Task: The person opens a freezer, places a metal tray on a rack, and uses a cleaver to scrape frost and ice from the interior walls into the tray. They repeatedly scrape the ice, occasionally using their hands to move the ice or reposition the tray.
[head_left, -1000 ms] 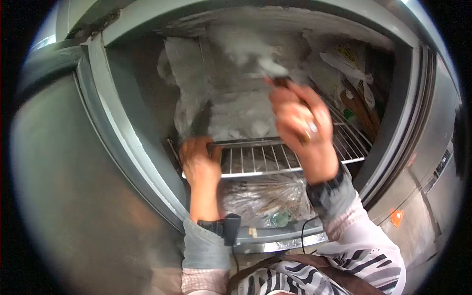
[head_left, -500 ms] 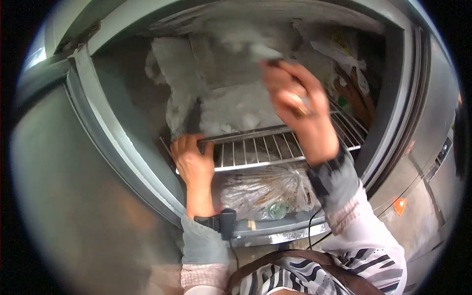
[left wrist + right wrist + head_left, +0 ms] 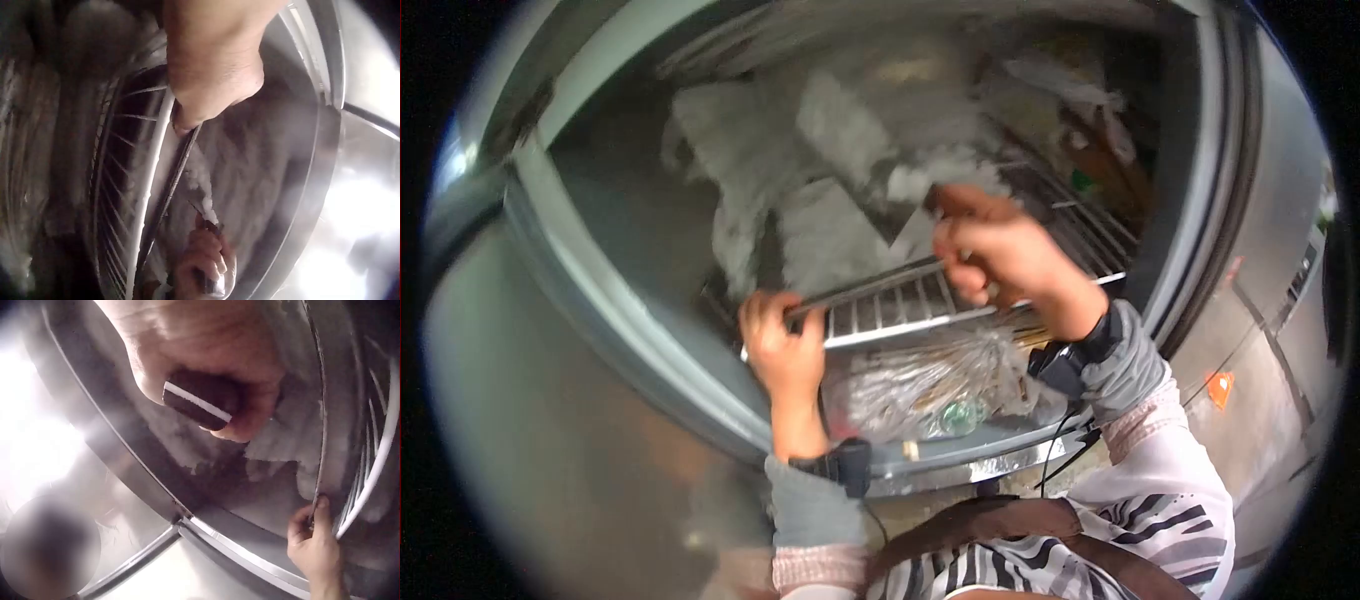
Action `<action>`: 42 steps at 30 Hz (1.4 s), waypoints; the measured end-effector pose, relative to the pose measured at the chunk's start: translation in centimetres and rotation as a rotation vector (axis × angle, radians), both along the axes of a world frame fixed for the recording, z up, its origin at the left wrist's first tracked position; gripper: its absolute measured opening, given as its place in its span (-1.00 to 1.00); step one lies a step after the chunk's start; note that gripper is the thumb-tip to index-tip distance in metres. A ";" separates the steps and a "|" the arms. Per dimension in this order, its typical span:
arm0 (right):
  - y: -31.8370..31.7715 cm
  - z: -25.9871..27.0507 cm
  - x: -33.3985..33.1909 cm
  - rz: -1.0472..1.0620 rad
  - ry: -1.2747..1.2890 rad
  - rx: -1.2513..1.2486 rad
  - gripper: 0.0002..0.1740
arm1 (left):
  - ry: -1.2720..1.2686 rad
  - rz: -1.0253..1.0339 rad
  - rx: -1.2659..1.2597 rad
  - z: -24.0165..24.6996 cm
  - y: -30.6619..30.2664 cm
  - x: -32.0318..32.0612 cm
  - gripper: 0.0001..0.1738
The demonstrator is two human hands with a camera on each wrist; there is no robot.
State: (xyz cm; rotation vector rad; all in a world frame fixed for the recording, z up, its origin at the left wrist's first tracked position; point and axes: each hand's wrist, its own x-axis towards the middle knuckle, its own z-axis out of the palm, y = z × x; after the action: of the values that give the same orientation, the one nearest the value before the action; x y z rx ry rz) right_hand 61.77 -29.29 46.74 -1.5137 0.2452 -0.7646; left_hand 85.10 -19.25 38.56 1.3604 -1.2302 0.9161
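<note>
Inside a frosted compartment, my left hand curls its fingers over the thin front edge above the white wire rack. My right hand grips a dark handle with a pale stripe on its end. A dark, flat blade seems to extend from that grip, its outline blurred, close to the frost. In the left wrist view my right hand is beyond the edge, beside white frost. Whether the blade touches the frost, I cannot tell.
Under the rack lies a clear plastic bag of thin items. Brown items and white plastic stand at the compartment's right. A metal door is on the left, and a black cable hangs below.
My right hand has come down and nearer the rack, still gripping the handle. My left hand stays on the edge, while the compartment has shifted leftward in view.
</note>
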 end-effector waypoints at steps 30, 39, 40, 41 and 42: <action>9.4 -10.5 -2.5 -0.607 -0.087 -0.702 -0.31 | 0.821 -0.986 0.305 0.1 2.9 -17.0 -0.73; 7.3 -12.4 -7.2 -0.466 -0.337 -0.685 -0.18 | 0.934 -0.949 0.127 1.3 0.6 -20.9 -0.81; 7.2 -12.7 -7.9 -0.367 -0.405 -0.533 -0.13 | 0.975 -1.016 0.160 1.4 0.5 -21.2 -0.86; 7.2 -13.1 -8.7 -0.358 -0.413 -0.533 -0.13 | 0.969 -1.006 0.155 1.6 0.4 -21.6 -0.86; 7.3 -13.8 -9.4 -0.278 -0.438 -0.450 -0.09 | 1.035 -1.029 0.123 2.1 0.3 -22.0 -0.86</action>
State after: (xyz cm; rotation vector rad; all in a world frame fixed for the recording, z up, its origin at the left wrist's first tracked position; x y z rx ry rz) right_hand 52.36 -21.99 32.94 -1.6982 -0.0554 -1.4213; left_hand 63.07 -18.90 40.63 0.8454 -0.9182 -0.5552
